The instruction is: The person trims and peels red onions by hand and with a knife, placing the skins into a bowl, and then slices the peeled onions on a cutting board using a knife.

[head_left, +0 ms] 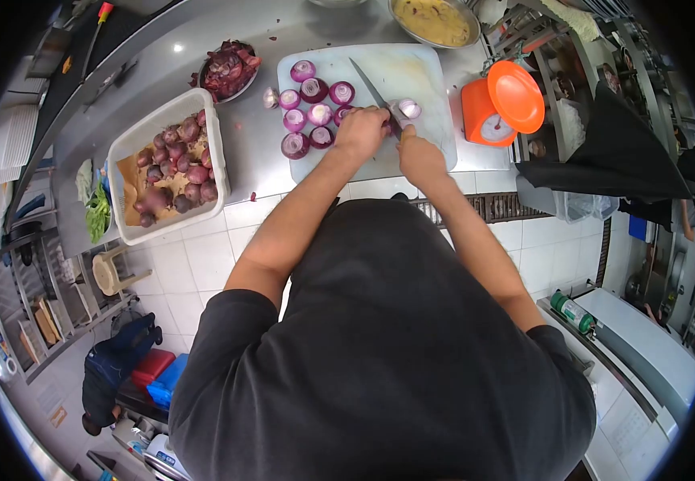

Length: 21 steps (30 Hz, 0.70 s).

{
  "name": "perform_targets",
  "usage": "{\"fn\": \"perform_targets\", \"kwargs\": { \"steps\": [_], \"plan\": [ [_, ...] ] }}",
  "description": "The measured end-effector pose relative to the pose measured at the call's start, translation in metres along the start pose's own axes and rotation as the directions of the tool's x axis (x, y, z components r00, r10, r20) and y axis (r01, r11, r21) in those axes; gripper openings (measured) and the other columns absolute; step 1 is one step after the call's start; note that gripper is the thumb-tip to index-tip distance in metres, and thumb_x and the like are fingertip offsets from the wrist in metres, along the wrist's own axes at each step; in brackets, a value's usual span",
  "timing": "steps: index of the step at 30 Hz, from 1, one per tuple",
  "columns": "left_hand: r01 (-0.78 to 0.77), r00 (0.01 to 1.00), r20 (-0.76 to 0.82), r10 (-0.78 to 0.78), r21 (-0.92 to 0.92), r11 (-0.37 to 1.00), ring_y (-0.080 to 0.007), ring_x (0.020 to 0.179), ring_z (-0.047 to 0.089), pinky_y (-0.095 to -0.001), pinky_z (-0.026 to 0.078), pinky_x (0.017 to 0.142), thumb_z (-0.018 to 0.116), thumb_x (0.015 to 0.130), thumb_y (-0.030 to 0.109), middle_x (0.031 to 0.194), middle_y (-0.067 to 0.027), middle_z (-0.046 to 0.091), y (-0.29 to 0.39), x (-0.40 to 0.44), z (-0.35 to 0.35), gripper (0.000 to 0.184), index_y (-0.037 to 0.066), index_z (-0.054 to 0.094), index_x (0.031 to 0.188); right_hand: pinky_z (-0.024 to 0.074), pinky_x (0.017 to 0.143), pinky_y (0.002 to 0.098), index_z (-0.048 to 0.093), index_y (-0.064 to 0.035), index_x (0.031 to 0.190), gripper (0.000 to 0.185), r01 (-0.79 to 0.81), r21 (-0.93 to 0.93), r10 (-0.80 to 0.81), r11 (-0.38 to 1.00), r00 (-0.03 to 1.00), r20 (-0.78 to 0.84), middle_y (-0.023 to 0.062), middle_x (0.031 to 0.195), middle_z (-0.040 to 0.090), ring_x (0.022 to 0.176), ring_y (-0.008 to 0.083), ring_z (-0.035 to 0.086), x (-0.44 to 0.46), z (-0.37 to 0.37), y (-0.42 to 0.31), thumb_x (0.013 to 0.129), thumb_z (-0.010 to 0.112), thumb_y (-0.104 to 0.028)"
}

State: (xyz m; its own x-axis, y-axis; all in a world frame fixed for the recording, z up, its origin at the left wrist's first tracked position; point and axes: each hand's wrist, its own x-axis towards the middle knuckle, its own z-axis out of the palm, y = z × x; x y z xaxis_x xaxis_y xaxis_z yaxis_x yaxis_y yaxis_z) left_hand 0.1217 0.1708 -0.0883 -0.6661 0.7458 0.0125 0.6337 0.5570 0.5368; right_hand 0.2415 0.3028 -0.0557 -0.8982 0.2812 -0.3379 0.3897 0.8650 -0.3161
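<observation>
On the white cutting board [432, 76] several peeled red onions [313, 90] stand grouped at the left. My right hand [422, 158] is wrapped round the handle of a knife [369, 82], whose blade points up and to the left across the board. Just left of the blade, my left hand [363, 131] has its fingers curled down at the group's right edge; what lies under the fingertips is hidden. Right of the blade lies a pale onion piece [408, 108], close to the knife.
A white crate [217, 152] of unpeeled onions and a bowl of onion skins [230, 70] are at the left. An orange scale [484, 112] stands right of the board, a bowl of yellow food [436, 20] behind it. Another person [115, 365] is at the lower left.
</observation>
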Motion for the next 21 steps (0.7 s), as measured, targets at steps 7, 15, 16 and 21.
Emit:
{"fn": "perform_targets", "kwargs": {
  "steps": [7, 15, 16, 21],
  "plan": [
    [-0.024, 1.000, -0.018, 0.024, 0.008, 1.000, -0.0372, 0.102, 0.072, -0.0494, 0.058, 0.092, 0.078, 0.088, 0.019, 0.107, -0.0139, 0.076, -0.006, 0.003, 0.001, 0.025, 0.011, 0.077, 0.111, 0.0578, 0.083, 0.0551, 0.052, 0.0025, 0.122, 0.031, 0.020, -0.027, -0.020, 0.999, 1.000, 0.002, 0.0270, 0.098, 0.076, 0.091, 0.0441, 0.075, 0.001, -0.011, -0.003, 0.104, 0.058, -0.022],
    [-0.017, 1.000, -0.010, 0.017, -0.017, 1.000, -0.0374, 0.101, 0.072, -0.0503, 0.058, 0.089, 0.078, 0.088, 0.020, 0.105, -0.0158, 0.075, -0.006, 0.007, -0.003, 0.024, 0.010, 0.077, 0.110, 0.0582, 0.080, 0.0555, 0.052, 0.0039, 0.121, 0.032, 0.039, -0.004, -0.039, 0.999, 0.999, 0.002, 0.0278, 0.097, 0.075, 0.091, 0.0459, 0.075, 0.011, -0.015, 0.002, 0.104, 0.059, -0.022],
    [-0.022, 1.000, -0.017, 0.021, -0.013, 1.000, -0.0375, 0.101, 0.072, -0.0502, 0.058, 0.089, 0.078, 0.088, 0.020, 0.104, -0.0159, 0.075, -0.007, 0.007, -0.002, 0.024, 0.010, 0.077, 0.110, 0.0582, 0.080, 0.0556, 0.052, 0.0042, 0.120, 0.032, 0.035, -0.013, -0.035, 0.999, 0.999, 0.006, 0.0279, 0.097, 0.075, 0.091, 0.0460, 0.075, 0.002, -0.021, -0.002, 0.103, 0.059, -0.022],
    [-0.019, 1.000, -0.017, 0.019, -0.012, 1.000, -0.0374, 0.102, 0.072, -0.0498, 0.058, 0.089, 0.078, 0.088, 0.021, 0.104, -0.0158, 0.075, -0.008, 0.002, 0.000, 0.024, 0.010, 0.076, 0.110, 0.0583, 0.081, 0.0554, 0.052, 0.0051, 0.119, 0.032, -0.004, 0.027, 0.004, 1.000, 1.000, 0.003, 0.0284, 0.097, 0.075, 0.092, 0.0465, 0.075, 0.011, 0.010, -0.003, 0.103, 0.060, -0.022]
  ]
}}
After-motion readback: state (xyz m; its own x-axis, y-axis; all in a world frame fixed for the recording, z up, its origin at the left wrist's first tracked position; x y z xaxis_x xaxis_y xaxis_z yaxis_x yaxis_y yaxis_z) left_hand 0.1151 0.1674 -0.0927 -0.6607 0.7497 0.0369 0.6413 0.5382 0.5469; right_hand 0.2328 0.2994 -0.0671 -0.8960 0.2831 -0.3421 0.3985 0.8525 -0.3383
